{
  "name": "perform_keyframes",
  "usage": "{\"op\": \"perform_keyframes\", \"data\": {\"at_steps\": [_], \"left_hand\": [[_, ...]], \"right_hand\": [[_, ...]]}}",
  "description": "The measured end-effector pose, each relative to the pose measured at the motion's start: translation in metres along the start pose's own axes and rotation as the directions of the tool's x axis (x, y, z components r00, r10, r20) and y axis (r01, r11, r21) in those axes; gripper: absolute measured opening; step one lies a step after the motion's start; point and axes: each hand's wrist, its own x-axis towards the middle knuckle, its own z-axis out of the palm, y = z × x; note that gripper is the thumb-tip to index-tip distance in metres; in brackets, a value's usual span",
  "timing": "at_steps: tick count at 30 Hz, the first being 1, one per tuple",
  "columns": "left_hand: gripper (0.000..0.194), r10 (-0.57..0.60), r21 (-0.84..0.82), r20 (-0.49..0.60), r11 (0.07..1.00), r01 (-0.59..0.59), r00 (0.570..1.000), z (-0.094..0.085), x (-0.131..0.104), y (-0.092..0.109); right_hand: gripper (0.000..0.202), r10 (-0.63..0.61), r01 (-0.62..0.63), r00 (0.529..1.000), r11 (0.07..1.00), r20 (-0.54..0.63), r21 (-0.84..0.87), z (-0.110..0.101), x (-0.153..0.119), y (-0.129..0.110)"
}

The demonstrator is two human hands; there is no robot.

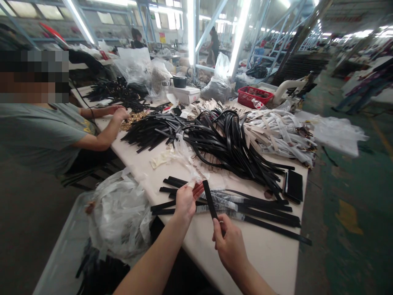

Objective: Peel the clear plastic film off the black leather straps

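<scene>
Pinching the lower end of a black strip [210, 200] at lower centre of the frame, the right hand [229, 241] has its grip closed thumb to fingers, probably to leave the upper end free beside the left hand [186, 200]. That one's fingers half curl, around what I cannot tell; part-wrapped black straps [270, 217] cross the tabletop [270, 260], seemingly laid for easy reach.
</scene>
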Motion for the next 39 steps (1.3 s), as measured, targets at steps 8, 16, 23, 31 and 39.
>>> {"op": "perform_keyframes", "data": {"at_steps": [8,16,23,31,39], "left_hand": [[0.023,0.020,0.053,0.022,0.998,-0.021,1.000,-0.006,0.001,-0.002],[0.035,-0.037,0.185,0.096,0.983,0.018,0.995,-0.017,-0.008,0.004],[0.032,-0.001,0.280,0.112,0.960,-0.030,0.994,-0.026,-0.007,0.023],[0.028,-0.128,0.475,0.227,0.880,0.005,0.965,-0.032,-0.028,0.009],[0.029,0.001,0.355,0.137,0.933,-0.050,0.991,-0.048,-0.045,0.015]], "right_hand": [[0.032,-0.023,0.025,0.999,0.997,0.028,-0.077,0.002,0.001,0.002],[0.033,0.089,-0.091,0.991,0.996,0.099,0.023,-0.001,0.006,-0.001],[0.032,0.074,-0.071,0.993,0.997,0.090,-0.030,-0.006,0.006,0.001],[0.039,0.079,-0.095,0.983,0.991,0.164,0.092,-0.001,0.015,-0.007],[0.041,0.044,-0.146,0.943,0.945,0.330,0.292,0.004,0.018,-0.002]]}}
